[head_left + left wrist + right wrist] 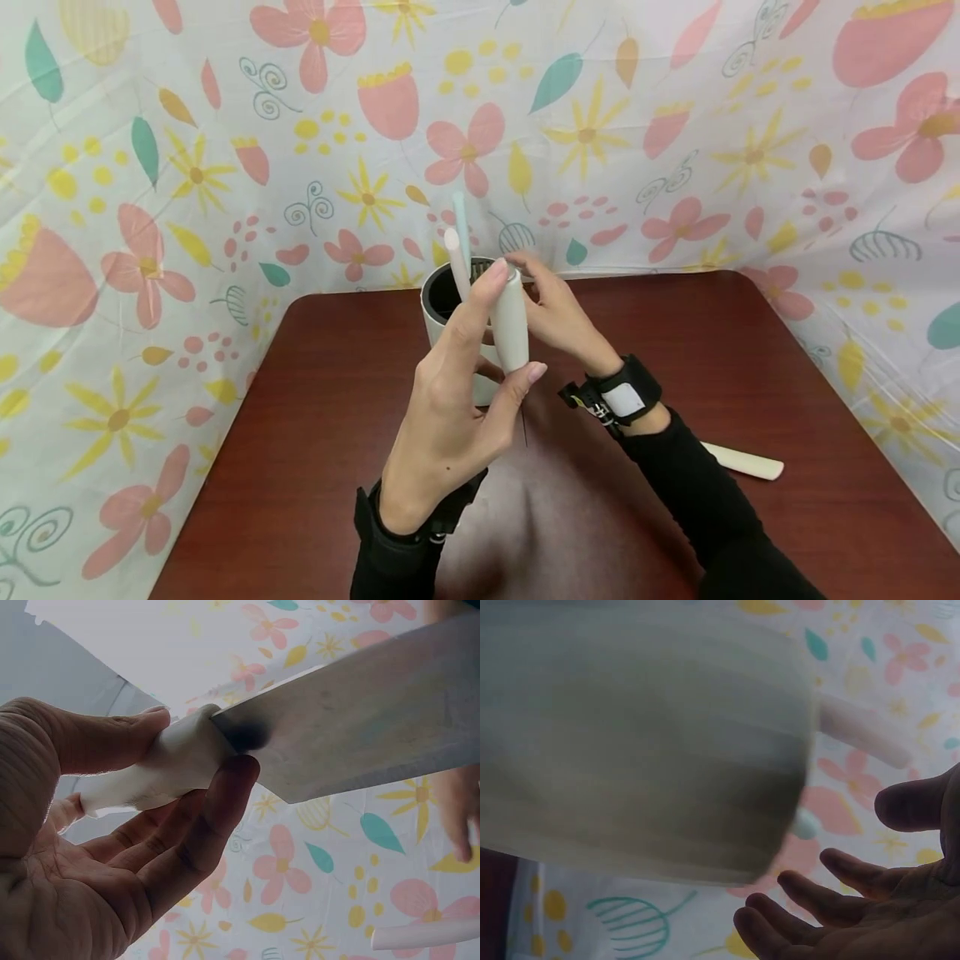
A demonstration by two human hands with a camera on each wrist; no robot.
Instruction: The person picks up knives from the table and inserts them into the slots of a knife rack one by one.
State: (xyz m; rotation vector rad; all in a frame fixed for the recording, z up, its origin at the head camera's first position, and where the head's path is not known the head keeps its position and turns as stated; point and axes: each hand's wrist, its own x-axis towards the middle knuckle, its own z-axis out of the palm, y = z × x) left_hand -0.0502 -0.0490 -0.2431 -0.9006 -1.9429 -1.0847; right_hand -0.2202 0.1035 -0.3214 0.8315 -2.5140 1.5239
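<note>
My left hand (450, 404) pinches the white handle (510, 325) of a kitchen knife between thumb and fingers, in front of the cylindrical holder. Its broad metal blade (360, 712) fills the right of the left wrist view; the head view shows it nearly edge-on. Behind the handle stands the white knife holder (438, 321) with a dark rim, partly covered by my hands. A pale pink handle (456, 262) and a light blue handle (461, 218) stick up from it. At the holder's right side is my right hand (562, 312), its fingers spread and loosely bent in the right wrist view (870, 900).
A cream handle-like piece (746, 461) lies on the brown table (322, 467) at the right, partly hidden by my right sleeve. A flower-patterned cloth (465, 75) hangs directly behind the table and along its sides.
</note>
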